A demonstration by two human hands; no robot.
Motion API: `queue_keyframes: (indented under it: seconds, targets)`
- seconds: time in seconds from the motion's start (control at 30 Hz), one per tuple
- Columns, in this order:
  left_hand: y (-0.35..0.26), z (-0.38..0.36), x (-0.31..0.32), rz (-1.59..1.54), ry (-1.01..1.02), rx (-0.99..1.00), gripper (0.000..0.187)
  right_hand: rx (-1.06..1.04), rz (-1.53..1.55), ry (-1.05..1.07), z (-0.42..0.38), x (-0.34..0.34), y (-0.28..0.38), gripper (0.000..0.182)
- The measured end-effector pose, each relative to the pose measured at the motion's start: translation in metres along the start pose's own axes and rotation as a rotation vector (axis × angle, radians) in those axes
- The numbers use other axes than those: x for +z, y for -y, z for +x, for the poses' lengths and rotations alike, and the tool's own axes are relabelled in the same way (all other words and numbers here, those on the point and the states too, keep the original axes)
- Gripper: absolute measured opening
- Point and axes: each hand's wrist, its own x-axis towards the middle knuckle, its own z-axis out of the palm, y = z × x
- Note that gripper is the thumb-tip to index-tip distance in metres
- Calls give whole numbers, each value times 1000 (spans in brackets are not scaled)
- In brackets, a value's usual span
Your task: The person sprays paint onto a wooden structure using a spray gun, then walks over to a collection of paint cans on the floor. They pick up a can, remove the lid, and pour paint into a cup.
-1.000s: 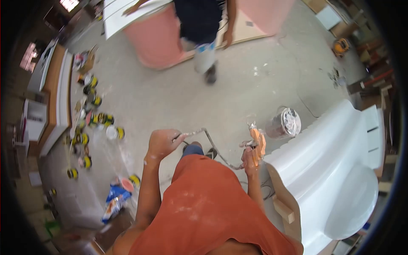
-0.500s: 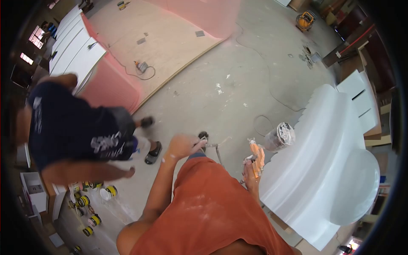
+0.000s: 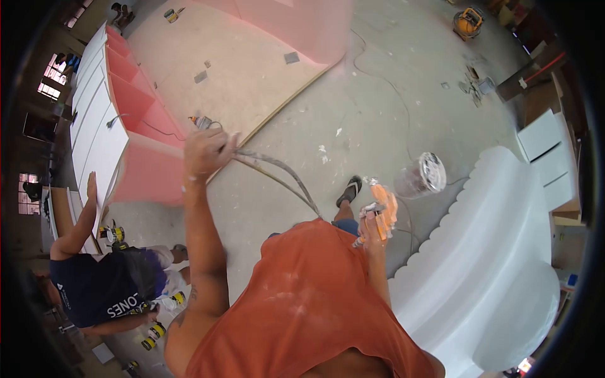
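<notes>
My left hand point(image 3: 209, 154), dusted white, is raised to the left and closed around a grey hose point(image 3: 282, 167). The hose hangs in a loop, running down toward the front of my orange shirt point(image 3: 296, 296). On the other side my right hand point(image 3: 373, 227) grips an orange spray gun point(image 3: 384, 203) smeared with white. The spray gun's clear cup point(image 3: 409, 181), spattered white, sticks out to the right. Beside the gun stands a large glossy white moulded piece point(image 3: 479, 252) with a scalloped edge.
A co-worker in a dark shirt point(image 3: 94, 286) stands at left, one hand on a white-topped pink structure point(image 3: 151, 167). Paint cans point(image 3: 153, 337) stand nearby. A wooden platform point(image 3: 246, 69) lies ahead. A cord point(image 3: 384, 79) crosses the floor; a yellow compressor point(image 3: 468, 24) stands far right.
My left hand has risen up and left, lifting the hose. The spray gun stays in my right hand, slightly shifted. The co-worker has moved down and left in view, away from me.
</notes>
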Motion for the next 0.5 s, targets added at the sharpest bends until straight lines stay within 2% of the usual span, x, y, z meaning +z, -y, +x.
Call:
queue_keyframes:
  seconds: [0.07, 0.13, 0.2, 0.27, 0.3, 0.37, 0.4, 0.47, 0.5]
  targets:
    - [-13, -19, 24, 106, -102, -107, 41, -57, -26, 87, 28, -40, -31, 28]
    - [-21, -51, 43, 128, -80, -162, 41, 67, -23, 145, 30, -42, -31, 27]
    - [-34, -77, 92, 95, -53, -268, 41, -33, -44, 193, 60, -58, -44, 24]
    - [-56, -97, 150, 46, -3, -312, 40, -266, -48, 132, 80, -78, -62, 28]
    - [-71, -106, 176, 52, 33, -322, 40, -250, -40, 136, 89, -98, -78, 28]
    - [-71, -127, 220, -7, 88, -386, 40, 105, -53, 239, 116, -123, -112, 27]
    - [-76, -130, 242, 0, 76, -393, 40, 99, -55, 253, 127, -131, -121, 27]
    - [-102, -147, 273, -90, 237, -428, 43, 1, -68, 134, 126, -156, -135, 23]
    - [-116, -146, 275, -82, 292, -423, 43, 95, -76, 98, 117, -176, -146, 24]
